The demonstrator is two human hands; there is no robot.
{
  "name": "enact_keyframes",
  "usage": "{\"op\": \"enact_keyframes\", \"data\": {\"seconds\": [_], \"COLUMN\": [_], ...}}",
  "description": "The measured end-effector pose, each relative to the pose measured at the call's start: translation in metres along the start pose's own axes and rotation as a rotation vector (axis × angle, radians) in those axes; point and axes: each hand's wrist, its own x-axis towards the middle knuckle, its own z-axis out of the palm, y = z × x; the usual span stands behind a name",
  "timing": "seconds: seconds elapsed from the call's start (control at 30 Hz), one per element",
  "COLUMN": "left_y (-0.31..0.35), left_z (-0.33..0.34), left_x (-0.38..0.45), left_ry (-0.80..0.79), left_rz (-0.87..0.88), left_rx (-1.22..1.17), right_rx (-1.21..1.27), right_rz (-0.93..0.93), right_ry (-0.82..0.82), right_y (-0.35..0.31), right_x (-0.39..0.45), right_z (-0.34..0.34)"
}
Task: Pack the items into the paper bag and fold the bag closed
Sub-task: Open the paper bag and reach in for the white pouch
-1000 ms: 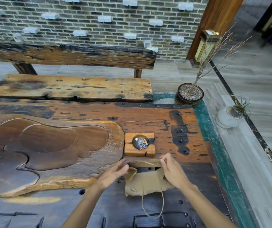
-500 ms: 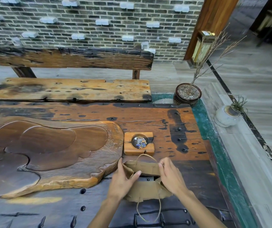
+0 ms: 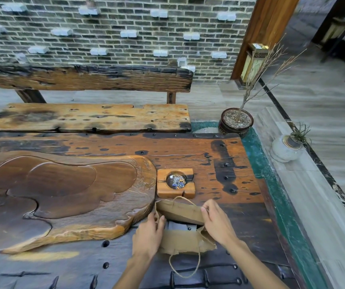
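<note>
Hands, apart: left hand (image 3: pixel 149 232) & right hand (image 3: pixel 217 222) pinch crumpled brown paper bag (image 3: pixel 183 238) rim just below wooden ashtray block (image 3: pixel 175 183), holding mouth open w/ white item (image 3: pixel 181 226) inside.

We see a dark wooden worktop (image 3: pixel 225 155): paper bag (image 3: pixel 185 240) between our hands, ashtray block (image 3: pixel 175 183) just beyond, carved tray (image 3: pixel 63 195) left.

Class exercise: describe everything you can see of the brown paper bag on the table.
The paper bag is brown, creased kraft paper with twine loop handles: one arches over its far rim, the other trails toward the viewer. It sits on the dark wooden table, just in front of a small wooden block, mouth open, something pale inside. The left hand grips its left edge; the right hand pinches the far flap.
</note>
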Motion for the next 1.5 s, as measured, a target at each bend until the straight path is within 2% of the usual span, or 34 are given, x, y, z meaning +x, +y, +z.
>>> {"op": "enact_keyframes", "data": {"seconds": [0.4, 0.7, 0.77, 0.83, 0.9, 0.97, 1.07, 1.27, 1.5], "left_y": [-0.009, -0.011, -0.011, -0.009, -0.007, -0.006, -0.008, -0.008, -0.007], "left_z": [-0.008, -0.004, -0.005, -0.006, -0.007, -0.008, -0.010, -0.012, -0.013], "left_x": [0.002, 0.004, 0.004, 0.003, 0.002, 0.002, 0.003, 0.002, 0.008], "left_ry": [-0.023, -0.021, -0.019, -0.022, -0.026, -0.031, -0.072, -0.129, -0.060], "left_rz": [0.015, 0.034, 0.025, 0.020, 0.021, 0.024, 0.020, 0.009, 0.004], "left_rx": [-0.051, -0.076, -0.086, -0.092, -0.091, -0.087, -0.087, -0.075, -0.070], "right_rx": [0.112, 0.287, 0.340, 0.356, 0.274, 0.165, 0.021, -0.331, -0.478], "right_rz": [0.055, 0.146, 0.197, 0.193, 0.114, -0.003, -0.132, -0.055, 0.024], "right_ry": [0.045, 0.205, 0.089, -0.138, -0.333, -0.435, -0.492, -0.519, -0.592], "right_y": [0.007, 0.001, -0.003, -0.008, -0.015, -0.028, -0.046, -0.064, -0.054], "right_x": [-0.009, -0.045, -0.058, -0.068, -0.074, -0.072, -0.054, -0.005, 0.016], "right_z": [-0.001, -0.021, -0.029, -0.031, -0.027, -0.019, -0.001, 0.023, 0.030]}}
